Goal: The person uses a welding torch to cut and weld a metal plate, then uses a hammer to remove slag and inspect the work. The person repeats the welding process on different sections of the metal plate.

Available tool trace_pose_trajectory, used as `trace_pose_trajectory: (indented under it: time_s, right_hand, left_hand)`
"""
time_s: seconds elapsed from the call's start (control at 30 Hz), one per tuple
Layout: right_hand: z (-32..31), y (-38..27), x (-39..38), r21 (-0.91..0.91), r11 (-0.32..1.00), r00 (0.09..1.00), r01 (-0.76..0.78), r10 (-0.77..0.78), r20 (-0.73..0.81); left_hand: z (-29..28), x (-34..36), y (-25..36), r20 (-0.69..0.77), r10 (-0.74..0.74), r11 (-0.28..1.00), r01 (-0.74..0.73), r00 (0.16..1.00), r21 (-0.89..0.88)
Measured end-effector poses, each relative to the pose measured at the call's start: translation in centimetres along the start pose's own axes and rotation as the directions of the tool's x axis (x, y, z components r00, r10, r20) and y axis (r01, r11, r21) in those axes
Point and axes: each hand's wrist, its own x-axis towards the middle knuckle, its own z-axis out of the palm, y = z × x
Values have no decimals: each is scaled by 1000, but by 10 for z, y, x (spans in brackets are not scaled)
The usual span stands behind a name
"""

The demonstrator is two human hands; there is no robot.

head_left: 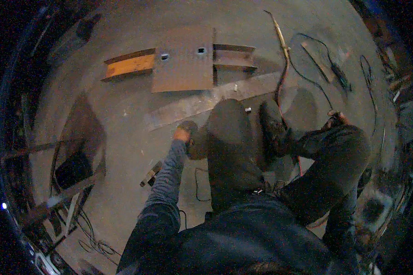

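I squat over the floor, both knees bent. My left hand (182, 134) is low beside my left knee, at a dark shape I cannot make out; its fingers are hidden. My right hand (337, 118), beyond my right knee, grips a dark cable end (330, 109). Ahead lie a rusty plate (183, 73) with two square holes, flanked by an orange-faced steel beam (128, 66) and a grey-brown beam (234, 59). A long flat bar (257, 87) lies askew below them. A brass torch (280, 34) with hoses rests to the right.
A metal frame (71, 192) stands at the left, with coiled cables (96, 243) below it. A small tool (150, 175) lies left of my left forearm. A thin strip (316, 62) and a dark tool (339, 75) lie at the right. Dark clutter (397, 82) lines the right rim.
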Motion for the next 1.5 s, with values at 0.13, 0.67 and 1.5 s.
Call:
trace_pose_trajectory:
  time_s: [0.13, 0.67, 1.5]
  right_hand:
    - [1, 31, 4, -85, 996, 1000, 31, -30, 9]
    - [-40, 191, 140, -727, 684, 998, 60, -15, 68]
    - [64, 120, 519, -727, 556, 914, 402, -289, 284]
  left_hand:
    - [32, -13, -76, -124, -158, 987, 153, 980, -47]
    - [58, -40, -96, -109, -266, 963, 268, 958, 1]
    - [-301, -117, 407, -555, 125, 936, -283, 823, -208]
